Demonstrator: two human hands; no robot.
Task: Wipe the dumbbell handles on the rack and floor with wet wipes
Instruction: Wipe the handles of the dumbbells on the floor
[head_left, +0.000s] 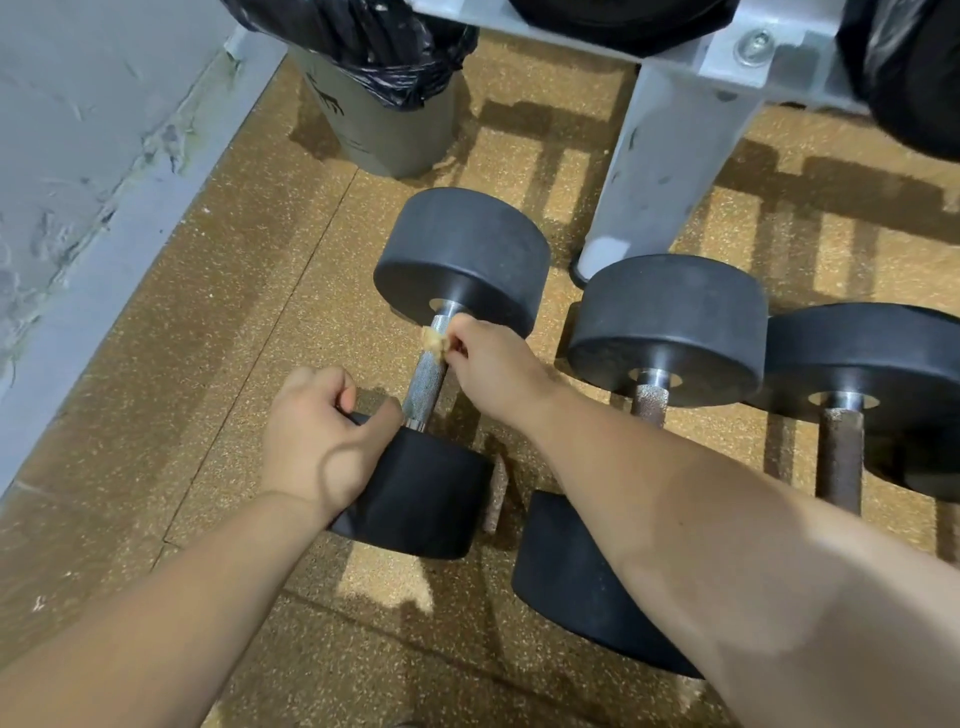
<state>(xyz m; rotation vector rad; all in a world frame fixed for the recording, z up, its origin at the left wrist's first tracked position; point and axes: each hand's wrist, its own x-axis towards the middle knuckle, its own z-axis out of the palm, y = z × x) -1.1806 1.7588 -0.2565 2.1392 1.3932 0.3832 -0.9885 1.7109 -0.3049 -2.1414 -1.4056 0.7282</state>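
**Head view, floor beside the rack.** Your left hand (322, 441) grips the near head of a black, round-headed rubber dumbbell (462, 254), with the fingers curled over the head's upper rim next to its inner face. The dumbbell lies on the tan speckled rubber floor (234, 312), its far head pointing away from you.

Your right hand (488, 358) pinches a small, crumpled, tan-stained wet wipe (434, 340) between thumb and fingertips. It holds the wipe against the knurled steel handle (428, 382), at the end close to the far head. The stretch of handle between the wipe and the near head is uncovered and bright.

Just to the right lies a rusty-handled second dumbbell (670, 327), also black. Your right forearm crosses above its near head. A rusty-handled third dumbbell (872, 374) lies just beside the second, farther right.

A grey metal rack leg (665, 156) stands on the floor behind the far heads of the first two dumbbells. Dark weights sit on the rack along the top edge of the view.

At upper left a grey waste bin (384, 130), lined with a black plastic bag (374, 47), stands near the grey wall (78, 130).
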